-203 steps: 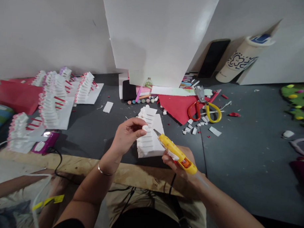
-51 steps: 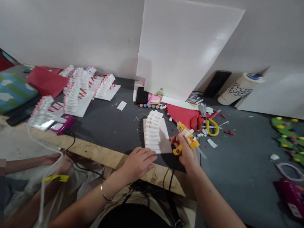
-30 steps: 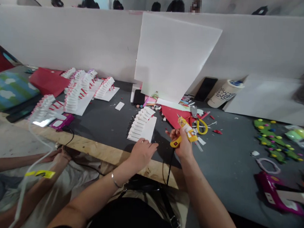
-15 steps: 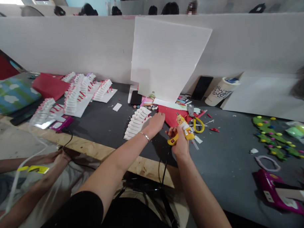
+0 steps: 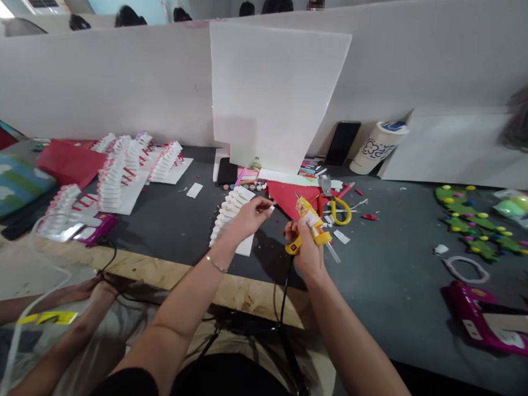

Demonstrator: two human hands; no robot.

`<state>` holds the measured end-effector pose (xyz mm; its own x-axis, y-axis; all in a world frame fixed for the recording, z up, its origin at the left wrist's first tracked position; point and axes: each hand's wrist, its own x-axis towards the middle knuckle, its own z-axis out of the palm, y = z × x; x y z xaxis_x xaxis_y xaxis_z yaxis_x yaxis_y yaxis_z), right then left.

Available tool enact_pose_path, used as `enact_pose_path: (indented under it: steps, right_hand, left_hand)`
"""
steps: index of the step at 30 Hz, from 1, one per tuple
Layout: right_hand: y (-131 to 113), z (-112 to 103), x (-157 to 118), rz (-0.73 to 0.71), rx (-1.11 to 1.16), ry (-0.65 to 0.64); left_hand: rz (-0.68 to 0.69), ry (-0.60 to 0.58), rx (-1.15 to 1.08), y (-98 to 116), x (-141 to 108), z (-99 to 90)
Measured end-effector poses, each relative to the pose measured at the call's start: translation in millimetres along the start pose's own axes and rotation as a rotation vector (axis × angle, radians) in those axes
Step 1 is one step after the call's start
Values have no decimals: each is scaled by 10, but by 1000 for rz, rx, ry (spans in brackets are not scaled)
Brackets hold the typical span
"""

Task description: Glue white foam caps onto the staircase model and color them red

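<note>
A yellow hot glue gun (image 5: 311,224) is gripped in my right hand (image 5: 309,248), its nozzle pointing up and away and a clear glue stick jutting from its back. My left hand (image 5: 251,220) is closed in a pinch, with a small white piece (image 5: 272,208) at its fingertips. Under that forearm lies a white card bearing a row of white, peg-like pieces (image 5: 227,213), partly hidden by the hand. Red sheet material (image 5: 285,197) lies just beyond both hands. Beside the glue gun are yellow-handled scissors (image 5: 342,212).
A white board (image 5: 278,94) leans on the partition behind. A phone (image 5: 342,143) and a paper cup (image 5: 378,147) stand right of it. Similar white cards (image 5: 132,179) are at left, near another person's hands (image 5: 94,290). Purple devices (image 5: 480,318) sit at both sides.
My left hand has drawn back from the red sheet toward me and left, now with a small white piece in its fingertips. My right hand still holds the glue gun. The view has shifted slightly.
</note>
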<state>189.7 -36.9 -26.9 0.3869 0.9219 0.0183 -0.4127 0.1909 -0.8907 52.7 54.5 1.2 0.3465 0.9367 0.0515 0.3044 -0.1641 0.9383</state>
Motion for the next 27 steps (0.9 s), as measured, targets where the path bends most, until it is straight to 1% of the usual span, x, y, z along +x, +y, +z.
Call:
enact_pose_path:
  steps: [2,4,6,8,12,14,19,23,27]
  right_hand:
    - [1,-13,-58,-22,-84,-110]
    - [-7,-19,-128,-43,-211,-236]
    - [-17,-10,-198,-66,-352,-336]
    - [-17,10,-253,-70,-452,-380]
    - [26,36,-298,-27,-544,-373]
    - [45,32,-298,-36,-572,-354]
    - [15,28,-298,-73,-687,-327]
    - [-17,32,-307,-51,-748,-315]
    - [12,12,-313,-20,-775,-284]
  left_hand:
    - [-112,-43,-404,-19,-106,-123]
    - [-195,-64,-681,-27,-179,-201]
    - [-243,-68,-833,-30,-217,-236]
    - [-274,-86,-921,-37,-233,-242]
    - [-304,-127,-1022,-52,-251,-225]
    - [-302,-140,-1039,-47,-263,-219]
    - [-273,-160,-1052,-7,-285,-228]
    - [-263,-166,-1045,-7,-288,-228]
    - [-256,-180,-1031,-27,-278,-215]
